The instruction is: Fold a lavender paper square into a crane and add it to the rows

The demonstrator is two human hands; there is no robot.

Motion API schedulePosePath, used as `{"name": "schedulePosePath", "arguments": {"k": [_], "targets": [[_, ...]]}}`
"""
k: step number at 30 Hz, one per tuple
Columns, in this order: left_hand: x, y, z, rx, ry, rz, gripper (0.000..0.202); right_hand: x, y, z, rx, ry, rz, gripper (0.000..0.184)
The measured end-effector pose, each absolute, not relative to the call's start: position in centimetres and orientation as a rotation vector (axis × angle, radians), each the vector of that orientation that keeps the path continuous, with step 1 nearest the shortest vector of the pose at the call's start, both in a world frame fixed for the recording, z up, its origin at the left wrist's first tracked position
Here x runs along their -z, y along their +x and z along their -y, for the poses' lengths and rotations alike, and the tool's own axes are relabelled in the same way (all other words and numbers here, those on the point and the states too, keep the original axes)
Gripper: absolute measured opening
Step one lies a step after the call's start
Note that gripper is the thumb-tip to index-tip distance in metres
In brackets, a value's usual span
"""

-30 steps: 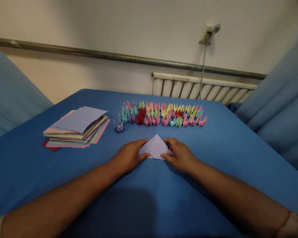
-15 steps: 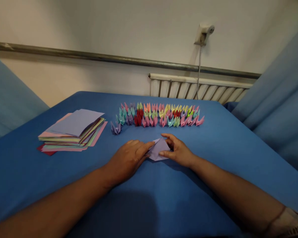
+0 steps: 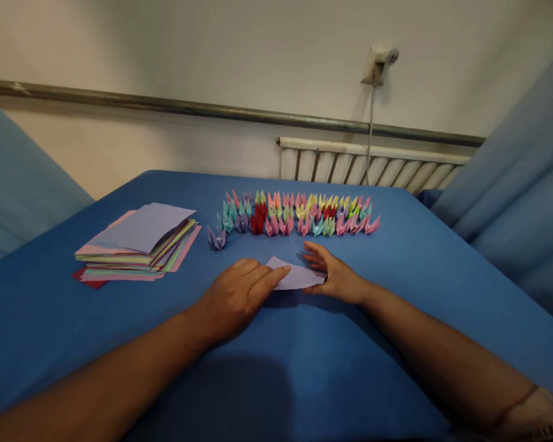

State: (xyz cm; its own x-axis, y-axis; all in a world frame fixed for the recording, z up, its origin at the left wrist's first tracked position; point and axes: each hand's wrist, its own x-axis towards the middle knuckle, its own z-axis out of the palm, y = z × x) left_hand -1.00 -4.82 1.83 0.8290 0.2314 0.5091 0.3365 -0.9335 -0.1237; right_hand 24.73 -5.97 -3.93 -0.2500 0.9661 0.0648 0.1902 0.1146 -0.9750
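Note:
A folded lilac paper (image 3: 295,276) lies on the blue table (image 3: 396,276) in front of me, between my two hands. My left hand (image 3: 235,294) rests flat, its fingers stretched out and the fingertips pressing the paper's left edge. My right hand (image 3: 334,276) pinches the paper's right end, thumb below and fingers above.
A stack of coloured paper sheets (image 3: 141,242) lies to the left. Rows of several small folded paper figures (image 3: 295,215) stand behind the hands, with one lilac figure (image 3: 216,238) apart at the left. Blue curtains hang on both sides; a radiator (image 3: 368,164) is on the wall.
The lilac paper went from a triangle pointing away from me to a flatter, narrower strip. My right hand shifted from pressing it down to gripping its right end; my left hand slid onto its left edge.

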Motion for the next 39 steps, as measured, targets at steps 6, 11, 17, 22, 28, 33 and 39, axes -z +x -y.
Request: {"name": "schedulePosePath", "arguments": {"k": [6,11,17,22,28,33,39], "targets": [[-1.1,-0.8,4.5,0.739,-3.063,0.873,0.036,3.9,24.6,5.8,-1.332,-1.056,1.57,0.035],[-1.2,-0.4,3.4,1.187,-3.054,1.719,0.062,3.8,23.9,5.4,-1.101,-1.119,1.292,0.027],[-1.0,-0.5,2.6,1.508,-3.249,2.527,0.055,3.3,23.9,5.3,-0.934,-1.112,1.175,0.027],[-1.1,0.3,3.8,2.009,-3.427,2.483,0.052,2.5,23.1,6.8,-0.748,-1.028,1.542,0.011],[-0.5,0.4,3.6,2.34,-3.06,2.53,0.033,2.4,22.9,7.2,-0.655,-1.064,1.619,0.011],[-0.5,0.3,3.7,2.166,-3.248,2.491,0.033,3.4,22.8,6.4,-1.065,-0.981,1.359,0.041],[-0.9,0.4,4.0,2.117,-3.275,2.5,0.034,3.2,22.6,6.3,-1.147,-0.967,1.279,0.056]]}}
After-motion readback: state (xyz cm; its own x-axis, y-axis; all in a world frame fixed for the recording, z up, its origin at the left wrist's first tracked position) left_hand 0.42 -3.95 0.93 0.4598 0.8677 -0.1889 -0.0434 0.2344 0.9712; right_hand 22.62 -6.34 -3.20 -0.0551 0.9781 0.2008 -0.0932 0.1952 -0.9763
